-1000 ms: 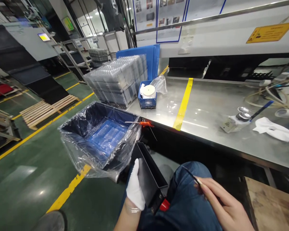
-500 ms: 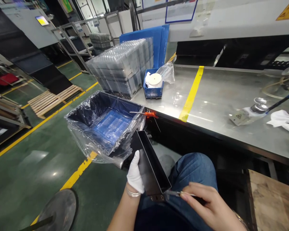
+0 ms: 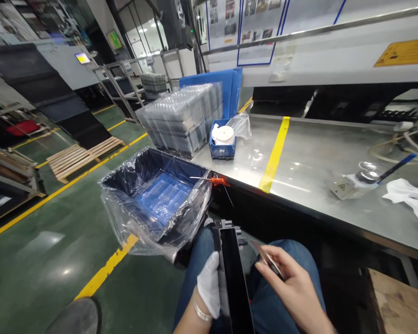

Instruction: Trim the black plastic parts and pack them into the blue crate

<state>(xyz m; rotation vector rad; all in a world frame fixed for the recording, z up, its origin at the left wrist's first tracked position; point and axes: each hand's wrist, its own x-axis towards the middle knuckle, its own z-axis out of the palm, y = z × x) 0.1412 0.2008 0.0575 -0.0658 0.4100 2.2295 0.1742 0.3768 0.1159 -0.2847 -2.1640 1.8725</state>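
In a white glove, my left hand is closed on the side of a long black rectangular part. The part is hollow with an open top face, and several small stubs stick out at its far end. It lies over my legs, its near end cut off by the frame's bottom edge. Bare, my right hand pinches a small knife, the thin blade pointing up and left. The blade is apart from the part, to its right.
A plastic-lined blue crate stands front left of the metal table. An orange-handled tool sticks out at the table's corner. A small blue bin, a metal-topped bottle and a white cloth are on the table.
The black part has turned more upright in view and come nearer to me. My right hand has taken the knife from the part's near end to beside its far end. The view has tilted up.
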